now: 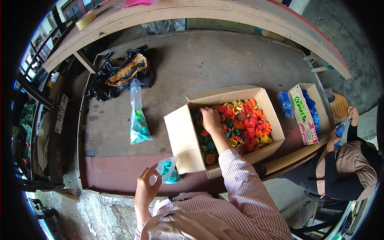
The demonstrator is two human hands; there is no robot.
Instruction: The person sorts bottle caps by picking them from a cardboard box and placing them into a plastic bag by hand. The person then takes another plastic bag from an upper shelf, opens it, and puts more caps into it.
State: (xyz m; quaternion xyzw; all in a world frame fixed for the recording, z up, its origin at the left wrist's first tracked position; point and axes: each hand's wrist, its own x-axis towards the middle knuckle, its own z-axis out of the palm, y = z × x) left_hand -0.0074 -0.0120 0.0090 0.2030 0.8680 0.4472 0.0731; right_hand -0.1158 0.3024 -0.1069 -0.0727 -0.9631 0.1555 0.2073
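Observation:
My left hand [147, 187] is at the table's front edge, its curled fingers and thumb at the mouth of a small clear plastic bag [169, 173]. Teal plastic caps fill the lower part of that bag. Inside an open cardboard box [185, 140], my right hand [210, 120] reaches down at the left side with bent fingers. Its fingertips are partly hidden among the caps, so what they grip cannot be made out. Red, orange, yellow and green plastic caps [250, 126] lie loose in the box.
A tall clear bag of green caps [139, 127] lies to the left, near crumpled black plastic [120, 72]. At right, another person [348, 166] handles a bag beside a smaller box [306, 120] of blue caps. A raised wooden shelf [200, 10] spans the back, with tape [85, 20] on it.

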